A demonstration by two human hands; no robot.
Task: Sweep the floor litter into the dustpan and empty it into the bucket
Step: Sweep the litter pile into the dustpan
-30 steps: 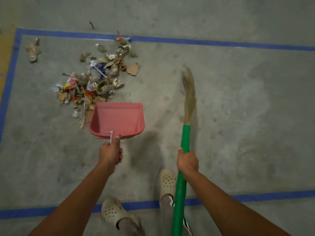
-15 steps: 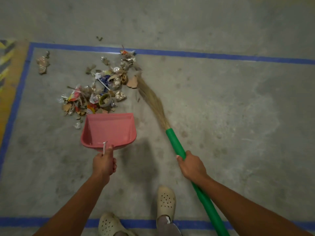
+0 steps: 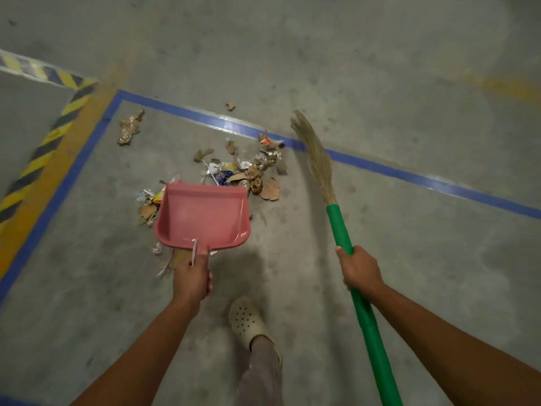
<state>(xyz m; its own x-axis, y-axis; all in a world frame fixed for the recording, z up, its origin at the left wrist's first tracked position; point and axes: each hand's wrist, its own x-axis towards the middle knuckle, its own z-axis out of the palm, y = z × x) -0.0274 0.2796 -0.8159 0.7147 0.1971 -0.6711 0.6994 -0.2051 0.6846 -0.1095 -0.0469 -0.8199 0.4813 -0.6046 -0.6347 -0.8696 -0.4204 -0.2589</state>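
My left hand grips the handle of a pink dustpan, which sits over the near part of the litter pile; its tray looks empty. Paper, foil and cardboard scraps stick out beyond its far edge, at its left side and under its handle. My right hand grips the green handle of a broom. The straw bristles point away from me, to the right of the pile, across the blue tape line. No bucket is in view.
A blue tape line frames the concrete floor area. Yellow and black hazard tape runs at the left. A crumpled scrap lies apart at the far left, a small one beyond the line. My foot in a beige clog stands between my arms.
The dustpan has moved forward over the near litter. The broom swung from the pile's right edge out to the right, bristles now off the pile. The view turned and moved closer.
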